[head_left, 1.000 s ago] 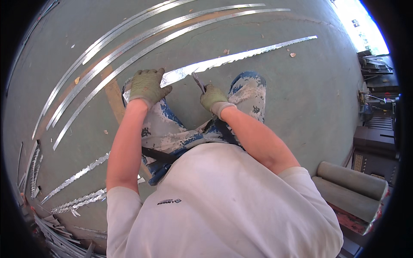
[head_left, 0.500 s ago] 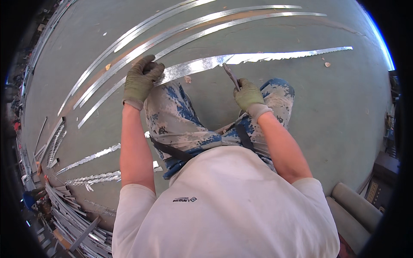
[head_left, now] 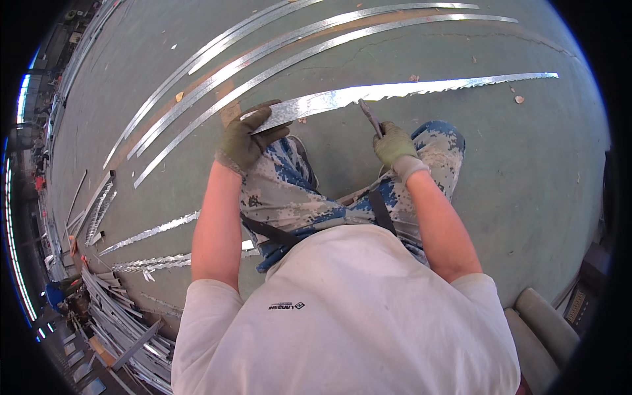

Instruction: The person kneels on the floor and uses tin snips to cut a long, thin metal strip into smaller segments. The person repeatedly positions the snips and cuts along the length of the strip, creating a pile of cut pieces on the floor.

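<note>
A: Over the floor (head_left: 526,184), where is the strip (head_left: 322,101)?
B: Ahead, spanning left to right; the left hand's (head_left: 242,141) half-curled fingers grip its left end.
A: The right hand (head_left: 396,146)?
B: Fingers closed around the tool (head_left: 370,117), tip near the jagged edge (head_left: 434,86). Best steady the strip and align the tool.

Pale leaf (head_left: 519,99) on greenish floor (head_left: 513,178), metal heap (head_left: 122,316) at lower left

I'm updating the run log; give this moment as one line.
left grip: at left end of metal strip | right grip: on dark hand tool, tip by strip's lower edge | beyond: long strips on floor
</note>
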Motion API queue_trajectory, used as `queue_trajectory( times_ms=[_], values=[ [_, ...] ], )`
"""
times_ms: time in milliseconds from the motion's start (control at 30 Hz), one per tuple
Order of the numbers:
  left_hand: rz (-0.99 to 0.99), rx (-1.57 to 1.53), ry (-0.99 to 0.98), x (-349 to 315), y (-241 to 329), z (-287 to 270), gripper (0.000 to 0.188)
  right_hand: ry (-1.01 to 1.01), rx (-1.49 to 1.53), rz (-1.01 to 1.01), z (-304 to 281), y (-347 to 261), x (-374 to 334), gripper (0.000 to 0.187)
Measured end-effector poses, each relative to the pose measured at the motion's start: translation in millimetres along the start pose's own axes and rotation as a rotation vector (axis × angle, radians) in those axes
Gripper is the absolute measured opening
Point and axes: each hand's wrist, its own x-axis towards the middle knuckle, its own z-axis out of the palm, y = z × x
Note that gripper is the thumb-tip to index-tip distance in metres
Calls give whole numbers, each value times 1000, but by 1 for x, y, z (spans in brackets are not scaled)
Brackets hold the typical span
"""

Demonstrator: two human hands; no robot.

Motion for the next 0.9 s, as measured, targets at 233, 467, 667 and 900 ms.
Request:
queue_trajectory(
  times_ms=[233, 467, 667, 900],
  values=[
    [12, -29, -26, 18, -14, 5, 33, -99, -29, 36, 14, 27, 33, 44],
    [51, -45, -18, 21, -17, 6, 33, -651, 865, 40, 8, -15, -41, 42],
    [70, -29, -22, 16, -19, 6, 33, -720, 881, 42, 35, -41, -41, 40],
    [102, -17, -35, 15, -19, 12, 33, -681, 848, -64, 45, -40, -35, 39]
  ],
)
